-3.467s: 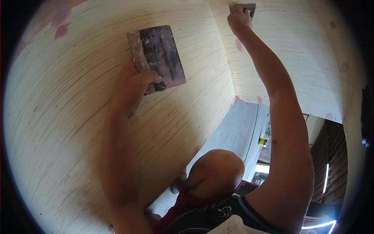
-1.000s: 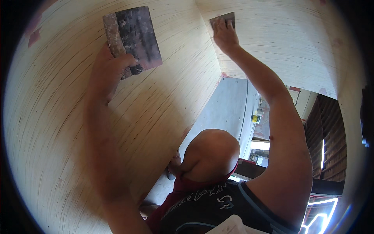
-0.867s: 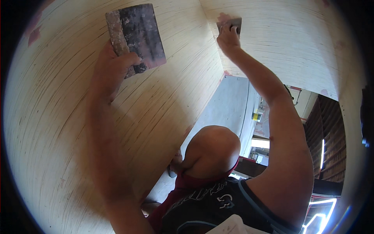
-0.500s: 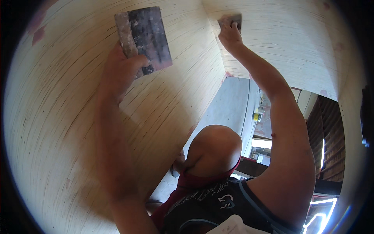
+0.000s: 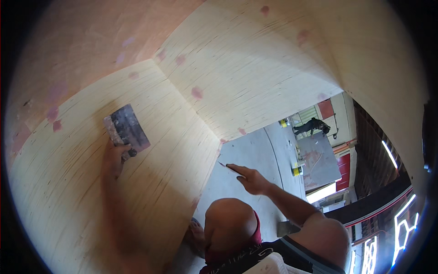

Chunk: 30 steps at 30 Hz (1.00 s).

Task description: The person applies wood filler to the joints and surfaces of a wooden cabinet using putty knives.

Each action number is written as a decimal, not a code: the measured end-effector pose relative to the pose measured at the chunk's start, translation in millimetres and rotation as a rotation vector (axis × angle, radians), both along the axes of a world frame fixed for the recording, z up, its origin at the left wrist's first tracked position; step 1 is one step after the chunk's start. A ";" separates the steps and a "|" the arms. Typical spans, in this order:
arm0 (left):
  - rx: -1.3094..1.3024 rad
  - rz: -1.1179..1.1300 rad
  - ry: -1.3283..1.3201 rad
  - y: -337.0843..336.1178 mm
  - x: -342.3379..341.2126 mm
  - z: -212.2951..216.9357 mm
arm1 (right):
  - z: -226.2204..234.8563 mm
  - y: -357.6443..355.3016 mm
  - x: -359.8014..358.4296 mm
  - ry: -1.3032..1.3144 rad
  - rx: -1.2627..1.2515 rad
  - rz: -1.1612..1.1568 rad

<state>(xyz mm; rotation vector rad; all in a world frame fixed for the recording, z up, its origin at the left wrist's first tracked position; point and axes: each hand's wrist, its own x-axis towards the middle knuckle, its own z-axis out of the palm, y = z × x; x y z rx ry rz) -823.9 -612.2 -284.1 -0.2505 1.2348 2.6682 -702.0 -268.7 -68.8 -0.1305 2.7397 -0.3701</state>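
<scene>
My left hand [image 5: 112, 159] grips a wide, flat putty knife [image 5: 130, 125] by its lower end, the thumb across its smeared face. The blade is dark, coated with greyish-pink filler, and is held up in front of a pale plywood panel [image 5: 155, 182]. Farther right, my right hand [image 5: 256, 181] is closed on a second, thinner putty knife [image 5: 231, 169], seen nearly edge-on. That knife is off the wood, over the grey floor as seen here, with its tip near the panel's edge.
Another plywood panel [image 5: 255, 68] meets the first at an inside corner and carries several pinkish filler patches. A reddish surface [image 5: 91, 55] curves along the upper left. My bare knee [image 5: 230, 219] is below. Across the concrete floor [image 5: 246, 157] are a person in dark clothes [image 5: 312, 127] and a yellow bucket [image 5: 297, 171].
My right hand has come away from the second panel, down toward the floor side, with its putty knife. The view has shifted, showing more panel; the left hand still holds its knife.
</scene>
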 end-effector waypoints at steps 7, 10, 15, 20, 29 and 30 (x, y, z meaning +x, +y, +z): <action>0.348 0.023 0.016 81.9 89.9 75.4 | 19.0 -47.7 -1.2 0.443 -0.407 0.489; 0.608 -0.072 0.062 113.1 129.7 114.8 | 21.1 -60.1 -3.9 0.518 -0.485 0.810; 0.720 -0.041 0.167 88.3 167.4 144.5 | 34.1 -63.0 11.7 0.619 -0.400 1.124; 0.742 0.086 0.300 84.4 187.9 166.7 | 43.1 -55.4 19.4 0.675 -0.488 1.023; 0.349 0.413 0.456 90.8 181.8 190.5 | 31.6 -18.5 33.1 0.123 -1.331 -0.213; 0.331 0.422 0.444 97.4 180.7 188.8 | 33.5 -25.6 34.6 0.082 -1.421 -0.240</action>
